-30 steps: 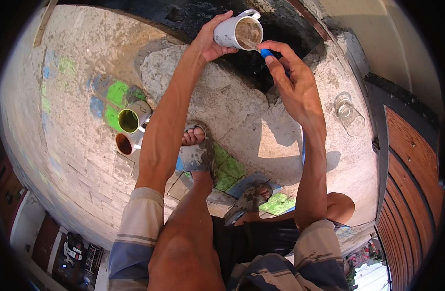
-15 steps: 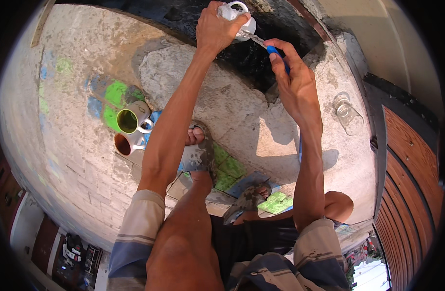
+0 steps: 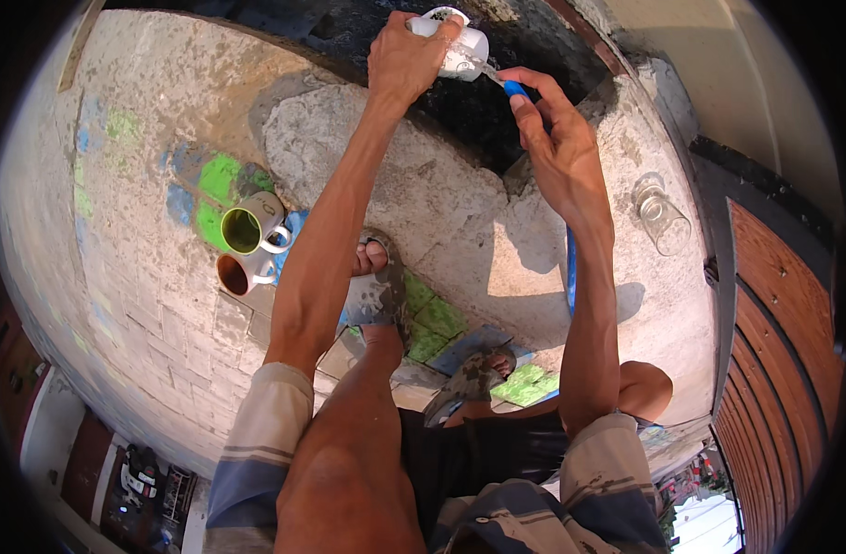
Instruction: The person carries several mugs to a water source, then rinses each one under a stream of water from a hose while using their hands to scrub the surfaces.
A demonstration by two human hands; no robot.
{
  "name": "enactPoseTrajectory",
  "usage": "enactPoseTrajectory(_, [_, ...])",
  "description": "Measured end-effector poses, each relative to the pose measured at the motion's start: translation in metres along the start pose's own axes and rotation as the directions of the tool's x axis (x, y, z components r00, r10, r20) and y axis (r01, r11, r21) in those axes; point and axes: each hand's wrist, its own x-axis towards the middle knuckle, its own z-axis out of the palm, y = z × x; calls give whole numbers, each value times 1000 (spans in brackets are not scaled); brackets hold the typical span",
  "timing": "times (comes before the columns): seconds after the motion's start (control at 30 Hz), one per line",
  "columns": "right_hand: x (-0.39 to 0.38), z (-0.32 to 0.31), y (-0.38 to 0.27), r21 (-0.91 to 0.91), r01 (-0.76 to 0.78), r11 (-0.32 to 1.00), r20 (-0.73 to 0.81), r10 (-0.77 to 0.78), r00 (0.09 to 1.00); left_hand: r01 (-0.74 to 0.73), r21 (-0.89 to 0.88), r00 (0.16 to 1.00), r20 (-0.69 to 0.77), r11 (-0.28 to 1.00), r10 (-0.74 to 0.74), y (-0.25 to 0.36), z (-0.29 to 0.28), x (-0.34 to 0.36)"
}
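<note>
Apparently midway through rinsing, at the edge of a broad stretch of concrete paving and out above a dark, wet channel. Closed around a mug body, thumb across the near side: the left hand. Closed narrowly, with thumb and forefinger about the end of a blue hose: the right hand. Aimed from just beside the mug, with water splashing along its wall.

Held over the channel, clear of the paving, tilted, with its handle toward the far side: the white mug. Wet and not yet set down, so hardly to be counted as finished. Impossible to tell from this angle which way the mouth faces or what remains inside.

Resting left of the left forearm, close together, mouths in sight: a pale mug with a yellow-green interior and a white mug with a brown interior. Unclear whether coloured by lining or by liquid. Placed right of the right forearm, see-through, with no contents discernible: a clear glass. Impossible to judge whether already rinsed or left to do.
</note>
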Motion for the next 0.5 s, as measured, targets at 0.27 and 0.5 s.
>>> enactPoseTrajectory(0.27, [12, 22, 33, -307, 320, 896, -182, -386, 905, -223, 112, 931, -270, 968, 246, 65, -27, -6])
enactPoseTrajectory(0.5, [10, -22, -6, 129, 511, 850, -277, -464, 841, 269, -806, 892, 415, 528, 178, 91, -9, -36])
